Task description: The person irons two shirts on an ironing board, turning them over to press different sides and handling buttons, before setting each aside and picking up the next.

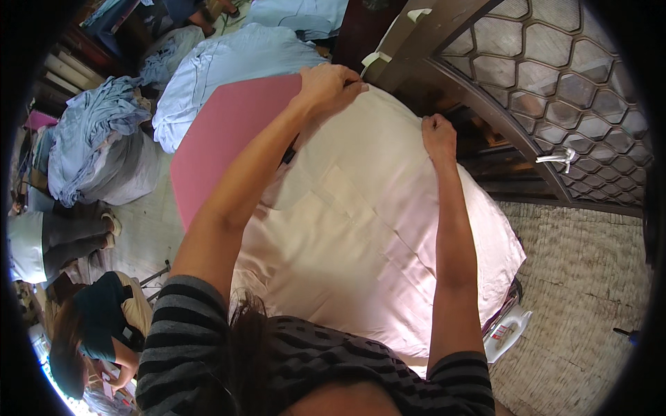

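Note:
A pale cream garment [347,229] with a long seam down its middle lies spread over a pink-topped board [215,132]. At its far edge my left hand [329,89] is closed, fingers bent down on the cloth. My right hand [439,137] pinches the garment's far right edge. Both arms stretch forward over the cloth. A small dark thing [288,151] shows beside my left forearm, partly hidden by it. Close to the board's lower right edge is a white object with a looped handle [508,334], which looks like a clothes iron.
Light blue cloth [229,59] is heaped beyond the board, with another blue-grey pile [97,139] at left. A brown metal gate [548,104] with mesh stands at right. Two people are at left, one standing [62,239], one bent over [104,319].

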A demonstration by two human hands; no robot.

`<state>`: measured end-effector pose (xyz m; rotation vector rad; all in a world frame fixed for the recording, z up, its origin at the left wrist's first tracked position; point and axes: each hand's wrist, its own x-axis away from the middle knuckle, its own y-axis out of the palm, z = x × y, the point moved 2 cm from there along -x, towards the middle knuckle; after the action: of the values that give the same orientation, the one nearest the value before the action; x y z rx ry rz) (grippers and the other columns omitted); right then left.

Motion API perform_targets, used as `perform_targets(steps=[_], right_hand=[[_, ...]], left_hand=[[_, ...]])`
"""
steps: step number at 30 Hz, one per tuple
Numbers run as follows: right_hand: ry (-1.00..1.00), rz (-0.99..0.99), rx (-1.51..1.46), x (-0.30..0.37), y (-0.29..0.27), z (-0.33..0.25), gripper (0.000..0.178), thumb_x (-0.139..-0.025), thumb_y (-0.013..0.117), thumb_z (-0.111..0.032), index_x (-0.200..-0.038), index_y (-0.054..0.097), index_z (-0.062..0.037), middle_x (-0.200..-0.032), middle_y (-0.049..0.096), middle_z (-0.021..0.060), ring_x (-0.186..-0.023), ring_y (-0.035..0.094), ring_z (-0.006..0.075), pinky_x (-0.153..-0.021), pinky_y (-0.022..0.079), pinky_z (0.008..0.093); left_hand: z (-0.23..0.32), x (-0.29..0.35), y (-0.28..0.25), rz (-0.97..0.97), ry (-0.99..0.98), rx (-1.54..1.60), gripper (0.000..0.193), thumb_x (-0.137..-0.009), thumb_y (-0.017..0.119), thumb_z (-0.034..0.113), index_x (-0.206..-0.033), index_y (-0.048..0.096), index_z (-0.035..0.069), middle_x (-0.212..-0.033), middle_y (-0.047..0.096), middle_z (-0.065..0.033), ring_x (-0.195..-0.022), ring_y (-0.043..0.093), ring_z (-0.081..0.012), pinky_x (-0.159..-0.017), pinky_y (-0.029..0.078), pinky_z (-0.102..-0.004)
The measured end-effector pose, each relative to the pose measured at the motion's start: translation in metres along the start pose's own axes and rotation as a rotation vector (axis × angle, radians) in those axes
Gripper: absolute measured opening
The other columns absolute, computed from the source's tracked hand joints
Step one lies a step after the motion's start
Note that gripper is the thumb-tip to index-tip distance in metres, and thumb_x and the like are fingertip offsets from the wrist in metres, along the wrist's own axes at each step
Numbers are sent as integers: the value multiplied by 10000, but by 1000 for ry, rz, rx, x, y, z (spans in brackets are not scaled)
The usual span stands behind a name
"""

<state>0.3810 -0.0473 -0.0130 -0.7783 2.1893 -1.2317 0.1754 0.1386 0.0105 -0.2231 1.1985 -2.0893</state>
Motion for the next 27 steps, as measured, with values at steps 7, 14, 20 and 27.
perform_targets(steps=[7,14,20,27], right_hand=[[-432,196,73,58,-40,-29,319,-937,611,-339,-1151,658,-108,-1230,641,143,-1147,582,374,-979,441,466],[-529,68,244,93,-19,-37,538,-912,643,-358,-1380,526,-119,-1472,440,166,-1327,432,374,-1030,374,552],[-739,43,-109,177,-39,-71,509,-817,737,-190,-1280,583,-43,-1394,492,195,-1272,481,394,-1015,414,525],[-868,-264,-192,330,-22,-112,499,-786,743,-135,-1262,600,-84,-1422,475,167,-1291,457,416,-1020,394,526]], left_hand=[[-8,42,-13,332,306,-221,341,-861,707,440,-986,707,122,-1023,661,-95,-953,635,-311,-830,471,-421],[-14,68,-29,140,55,71,389,-886,699,387,-1017,632,27,-969,685,-168,-890,638,-376,-730,491,-455],[-33,179,-75,90,-125,-175,406,-848,715,424,-1073,658,90,-981,689,-129,-967,647,-328,-823,496,-439],[-24,279,-57,299,-182,-173,328,-820,771,330,-925,624,56,-774,634,-128,-790,637,-324,-688,458,-441]])
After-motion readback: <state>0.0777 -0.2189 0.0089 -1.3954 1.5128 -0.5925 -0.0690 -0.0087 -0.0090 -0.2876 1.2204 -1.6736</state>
